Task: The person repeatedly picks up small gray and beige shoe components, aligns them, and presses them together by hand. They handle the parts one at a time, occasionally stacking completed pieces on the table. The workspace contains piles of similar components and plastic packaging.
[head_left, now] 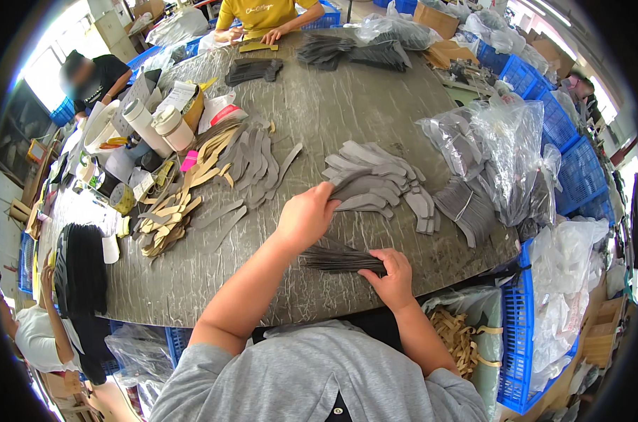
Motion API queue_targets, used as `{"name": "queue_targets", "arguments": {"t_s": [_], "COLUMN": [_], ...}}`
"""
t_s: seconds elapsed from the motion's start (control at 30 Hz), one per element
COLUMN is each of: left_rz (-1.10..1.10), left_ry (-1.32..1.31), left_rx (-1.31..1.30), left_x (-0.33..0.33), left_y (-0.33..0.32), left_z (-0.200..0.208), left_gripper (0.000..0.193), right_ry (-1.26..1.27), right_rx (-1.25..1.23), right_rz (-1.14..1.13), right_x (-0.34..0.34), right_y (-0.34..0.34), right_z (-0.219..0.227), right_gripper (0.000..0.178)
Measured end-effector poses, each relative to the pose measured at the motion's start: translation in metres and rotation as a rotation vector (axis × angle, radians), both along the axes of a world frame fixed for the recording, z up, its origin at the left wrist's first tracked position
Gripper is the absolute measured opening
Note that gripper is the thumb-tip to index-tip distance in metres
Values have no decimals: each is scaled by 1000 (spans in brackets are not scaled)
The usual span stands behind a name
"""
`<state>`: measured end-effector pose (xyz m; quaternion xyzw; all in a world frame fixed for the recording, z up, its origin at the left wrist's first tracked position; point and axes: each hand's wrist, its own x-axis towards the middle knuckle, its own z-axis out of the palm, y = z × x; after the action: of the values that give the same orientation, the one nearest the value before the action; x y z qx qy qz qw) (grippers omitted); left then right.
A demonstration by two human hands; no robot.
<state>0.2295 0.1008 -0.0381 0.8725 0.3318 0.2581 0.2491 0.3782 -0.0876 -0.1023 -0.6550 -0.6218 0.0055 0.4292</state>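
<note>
My right hand grips the end of a stack of dark grey curved strips near the table's front edge, thumb on the near side. The strips lie on edge, pressed together. Farther off, my left hand reaches to the left end of a fanned pile of grey curved cut pieces, with thumb and fingers closed on a grey piece at its edge. The pieces look like flat fabric or soft sheet; the exact material I cannot tell. Part of the gripped piece is hidden by my fingers.
On the dark table lie loose grey pieces, tan pieces and a tied grey bundle. Plastic bags stand at right, white bottles at left. Blue crates flank the table. A person in yellow works opposite.
</note>
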Motion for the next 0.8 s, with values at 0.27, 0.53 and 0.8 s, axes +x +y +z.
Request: {"name": "queue_targets", "arguments": {"t_s": [0.27,0.53,0.8], "left_rz": [-521,-238,-40], "left_ry": [316,-88,-307], "left_rx": [-102,-108,-394], "left_x": [-15,-52,-54], "left_y": [-17,-41,-52], "left_z": [-31,-52,-62], "left_gripper": [35,33,25], "right_ry": [-199,35,-242], "right_rx": [-48,-183,-178], "right_rz": [-129,91,-117], "right_x": [-8,-11,-17], "right_y": [2,15,12], "right_z": [25,11,17], "right_gripper": [62,78,67]}}
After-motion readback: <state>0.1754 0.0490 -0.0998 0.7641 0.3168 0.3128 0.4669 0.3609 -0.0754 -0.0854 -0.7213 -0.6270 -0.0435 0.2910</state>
